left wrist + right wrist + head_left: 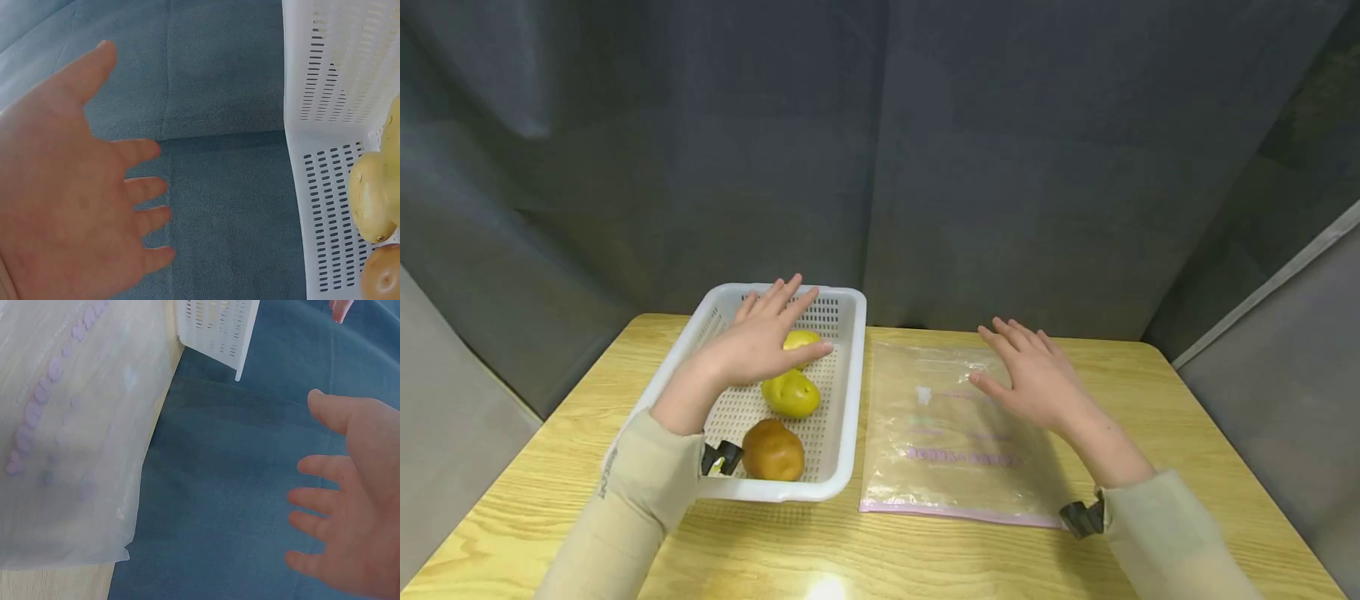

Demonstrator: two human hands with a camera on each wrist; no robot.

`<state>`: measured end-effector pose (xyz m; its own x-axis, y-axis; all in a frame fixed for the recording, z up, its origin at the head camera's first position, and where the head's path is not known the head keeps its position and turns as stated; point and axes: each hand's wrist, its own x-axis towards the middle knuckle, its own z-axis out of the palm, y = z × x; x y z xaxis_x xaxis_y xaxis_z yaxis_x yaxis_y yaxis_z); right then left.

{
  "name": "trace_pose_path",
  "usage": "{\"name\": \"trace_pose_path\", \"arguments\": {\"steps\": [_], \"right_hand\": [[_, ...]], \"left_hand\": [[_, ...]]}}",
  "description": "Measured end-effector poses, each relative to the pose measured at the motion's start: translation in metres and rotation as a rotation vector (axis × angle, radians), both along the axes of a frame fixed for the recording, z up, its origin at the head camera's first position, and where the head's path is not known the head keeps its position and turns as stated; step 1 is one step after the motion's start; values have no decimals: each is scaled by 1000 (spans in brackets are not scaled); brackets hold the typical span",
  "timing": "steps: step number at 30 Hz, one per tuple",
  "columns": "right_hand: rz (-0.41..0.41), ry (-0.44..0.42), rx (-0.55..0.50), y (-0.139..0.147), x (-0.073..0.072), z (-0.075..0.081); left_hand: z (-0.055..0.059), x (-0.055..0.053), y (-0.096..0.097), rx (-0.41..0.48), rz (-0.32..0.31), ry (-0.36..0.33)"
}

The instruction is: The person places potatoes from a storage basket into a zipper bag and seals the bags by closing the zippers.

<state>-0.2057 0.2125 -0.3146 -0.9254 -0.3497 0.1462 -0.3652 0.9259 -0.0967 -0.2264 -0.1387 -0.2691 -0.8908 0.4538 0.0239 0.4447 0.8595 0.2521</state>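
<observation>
My left hand [752, 343] hovers over a white perforated plastic basket [854, 375], palm down, fingers extended and spread, holding nothing. In the basket lie two yellow, lumpy, potato-like pieces, the nearer one [792, 395] dented and the farther one [802, 339] partly covered by the hand. A rounder brown piece [773, 451] rests at the basket's near end. Over a clear flat plastic bag [955, 425] with purple print, my right hand [1037, 379] is held with fingers extended and nothing in it. Both palms show bare in the wrist views.
The basket and bag lie side by side on a light wood-grain table [842, 542]. A lilac strip [958, 514] runs along the bag's near edge. Dark cloth [1000, 167] hangs behind the table, with grey panels at both sides.
</observation>
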Motion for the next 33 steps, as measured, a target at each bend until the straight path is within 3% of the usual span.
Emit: {"name": "trace_pose_path", "arguments": {"steps": [13, 26, 33], "right_hand": [[24, 16, 49, 1, 6, -2], [55, 52, 17, 3, 15, -9], [58, 39, 13, 3, 16, -11]], "left_hand": [[-2, 9, 5, -22, -32, 29], [-19, 22, 18, -17, -93, 62], [-22, 27, 22, -7, -114, 56]]}}
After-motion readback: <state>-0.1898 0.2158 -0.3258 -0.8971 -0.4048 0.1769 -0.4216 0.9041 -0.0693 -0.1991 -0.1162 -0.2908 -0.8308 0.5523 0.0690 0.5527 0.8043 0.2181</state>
